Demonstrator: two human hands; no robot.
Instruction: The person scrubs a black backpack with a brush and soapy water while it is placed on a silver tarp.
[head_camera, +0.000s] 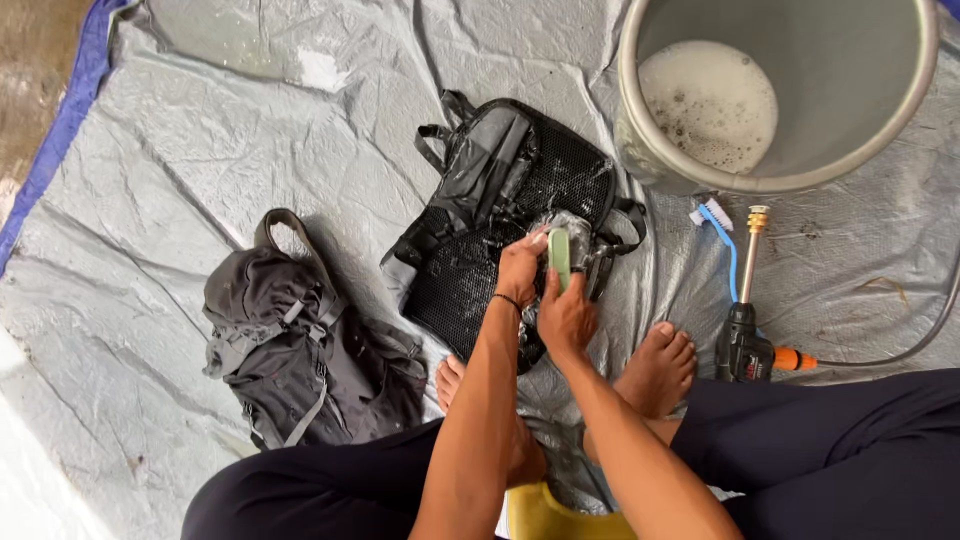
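Observation:
A black mesh-backed backpack (500, 200) lies wet on a grey tarp (200, 170) in front of me. My left hand (520, 265) presses on a soapy strap part of that backpack. Beside it, my right hand (566, 315) grips a pale green scrub brush (560, 255) held against the same foamy spot. Both my bare feet rest on the tarp just below the backpack.
A second dark grey backpack (300, 360) lies to the left. A grey bucket (880, 150) with foamy water stands at the top right. A blue-handled brush (722, 235) and a black spray gun (745, 340) with a hose lie right of my feet. A yellow stool edge (545, 515) shows below.

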